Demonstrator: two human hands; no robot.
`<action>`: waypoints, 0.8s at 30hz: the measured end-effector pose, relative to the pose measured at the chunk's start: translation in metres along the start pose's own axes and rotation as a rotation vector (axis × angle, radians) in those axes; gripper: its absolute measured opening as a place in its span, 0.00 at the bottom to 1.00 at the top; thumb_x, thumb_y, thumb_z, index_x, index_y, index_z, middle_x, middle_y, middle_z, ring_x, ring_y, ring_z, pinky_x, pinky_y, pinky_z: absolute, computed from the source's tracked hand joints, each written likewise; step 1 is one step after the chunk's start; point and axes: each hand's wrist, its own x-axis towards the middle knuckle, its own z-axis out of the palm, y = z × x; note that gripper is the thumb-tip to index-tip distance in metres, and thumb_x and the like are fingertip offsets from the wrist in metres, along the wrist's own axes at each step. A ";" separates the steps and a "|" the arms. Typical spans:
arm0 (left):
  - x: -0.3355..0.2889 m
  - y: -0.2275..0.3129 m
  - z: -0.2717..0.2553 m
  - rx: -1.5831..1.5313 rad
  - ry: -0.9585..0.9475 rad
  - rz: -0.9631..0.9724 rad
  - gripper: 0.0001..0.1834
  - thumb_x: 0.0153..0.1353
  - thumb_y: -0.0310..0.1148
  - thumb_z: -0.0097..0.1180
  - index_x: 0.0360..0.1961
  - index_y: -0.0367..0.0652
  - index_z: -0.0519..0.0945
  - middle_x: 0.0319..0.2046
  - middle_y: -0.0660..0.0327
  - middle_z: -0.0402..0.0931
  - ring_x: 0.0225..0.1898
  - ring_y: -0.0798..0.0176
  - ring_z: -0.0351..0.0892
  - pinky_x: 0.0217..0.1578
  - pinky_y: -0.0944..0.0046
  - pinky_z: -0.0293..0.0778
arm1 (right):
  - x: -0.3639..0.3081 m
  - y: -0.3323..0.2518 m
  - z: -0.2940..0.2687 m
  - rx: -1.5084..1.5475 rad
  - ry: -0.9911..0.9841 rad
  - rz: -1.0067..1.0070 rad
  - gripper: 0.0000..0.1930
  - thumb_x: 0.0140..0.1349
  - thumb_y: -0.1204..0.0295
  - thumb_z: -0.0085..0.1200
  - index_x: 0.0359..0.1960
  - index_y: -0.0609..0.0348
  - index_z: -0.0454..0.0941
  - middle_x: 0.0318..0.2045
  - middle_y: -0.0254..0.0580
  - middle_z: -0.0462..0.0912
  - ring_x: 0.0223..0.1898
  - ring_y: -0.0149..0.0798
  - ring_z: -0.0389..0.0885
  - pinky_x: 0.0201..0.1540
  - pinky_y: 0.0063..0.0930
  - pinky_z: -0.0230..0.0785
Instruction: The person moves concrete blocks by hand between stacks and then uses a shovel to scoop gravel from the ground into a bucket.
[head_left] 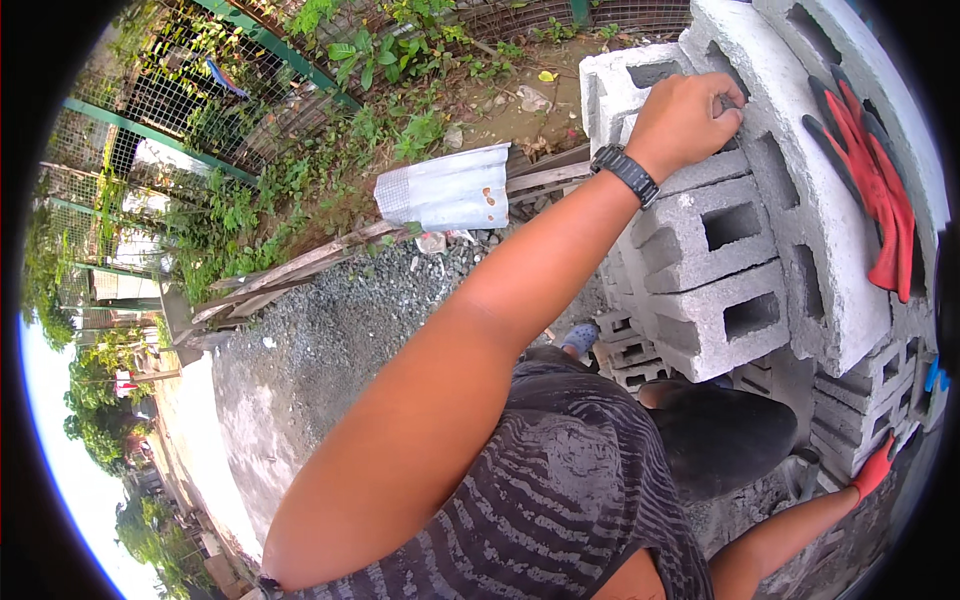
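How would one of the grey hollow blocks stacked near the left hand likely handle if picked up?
A hollow block near the left hand would probably feel heavy, given its thick, concrete-like build, though its openings should lighten it somewhat. Its coarse, grainy surface suggests little slipping. Its flat sides make rolling unlikely.

Bright daylight; edges bent, seemingly blurred

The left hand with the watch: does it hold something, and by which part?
It cannot be told. The left hand is curled at the grey blocks; grey shows between thumb and fingers, perhaps a held piece, perhaps block behind.
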 end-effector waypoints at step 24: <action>-0.003 0.004 -0.002 0.041 -0.002 -0.040 0.13 0.57 0.40 0.66 0.39 0.46 0.89 0.18 0.58 0.79 0.22 0.55 0.80 0.29 0.57 0.75 | -0.001 -0.004 0.005 -0.208 0.067 0.020 0.33 0.71 0.44 0.49 0.66 0.57 0.77 0.65 0.57 0.76 0.65 0.53 0.75 0.68 0.40 0.63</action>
